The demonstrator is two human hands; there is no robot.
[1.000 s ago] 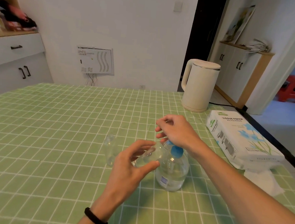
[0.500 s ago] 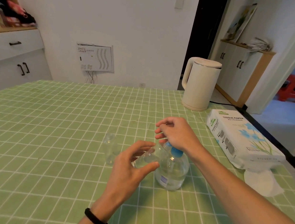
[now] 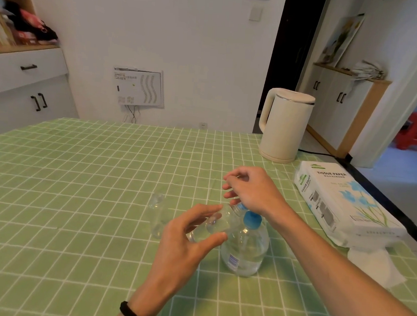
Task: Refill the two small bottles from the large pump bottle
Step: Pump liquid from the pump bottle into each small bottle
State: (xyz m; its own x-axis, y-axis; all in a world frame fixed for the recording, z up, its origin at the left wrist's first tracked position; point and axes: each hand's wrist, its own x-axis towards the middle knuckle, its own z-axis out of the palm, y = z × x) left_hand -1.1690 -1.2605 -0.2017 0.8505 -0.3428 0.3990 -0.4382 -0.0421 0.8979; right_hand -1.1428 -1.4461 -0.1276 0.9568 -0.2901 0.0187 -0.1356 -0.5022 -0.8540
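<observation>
The large clear pump bottle (image 3: pixel 245 250) with a blue pump head stands upright on the green checked tablecloth (image 3: pixel 74 197). My left hand (image 3: pixel 186 241) holds a small clear bottle (image 3: pixel 212 226) tilted, its mouth up against the pump spout. My right hand (image 3: pixel 252 191) rests palm-down on top of the blue pump, fingers loosely spread; the pump top is mostly hidden under it. A second small clear bottle (image 3: pixel 156 215) stands upright just left of my left hand, untouched.
A cream electric kettle (image 3: pixel 283 125) stands at the far right of the table, its cord running right. A pack of tissue paper (image 3: pixel 343 203) lies along the right edge, with a loose tissue (image 3: pixel 373 265) in front of it.
Both hands and the bottles stay almost where they were; my right hand has sunk slightly onto the pump head. The camera view has shifted a little.
</observation>
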